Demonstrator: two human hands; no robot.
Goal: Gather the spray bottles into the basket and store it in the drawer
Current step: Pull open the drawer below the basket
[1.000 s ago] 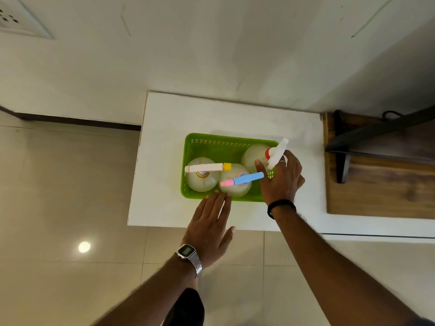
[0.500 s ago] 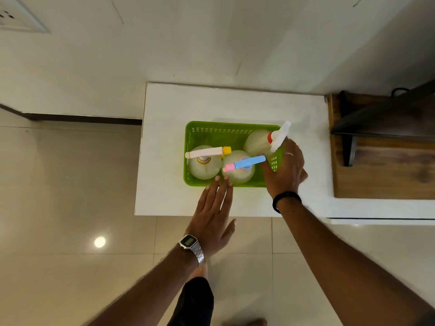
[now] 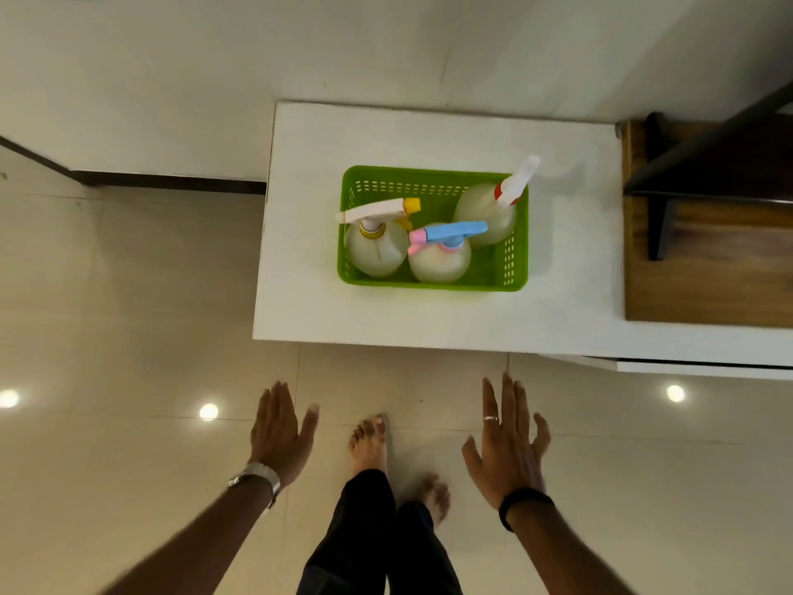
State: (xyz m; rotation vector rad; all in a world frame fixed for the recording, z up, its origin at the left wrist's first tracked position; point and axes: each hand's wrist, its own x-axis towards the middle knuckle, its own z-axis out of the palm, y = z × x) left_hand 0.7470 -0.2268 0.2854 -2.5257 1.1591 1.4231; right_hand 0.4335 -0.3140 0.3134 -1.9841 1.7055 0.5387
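A green plastic basket stands on a white cabinet top. Three pale spray bottles stand inside it: one with a white and yellow trigger head at the left, one with a blue and pink head in the middle, one with a white and red head at the right. My left hand and my right hand hover flat over the floor in front of the cabinet, fingers spread, holding nothing, well short of the basket.
A wooden shelf unit with a dark bracket adjoins the cabinet on the right. A white drawer front edge shows below the cabinet at the right. My bare feet stand on a glossy tiled floor. A white wall rises behind.
My right hand has let go of the red-headed bottle, which now stands in the basket. Both hands have pulled back from the basket to over the floor. The view has backed away.
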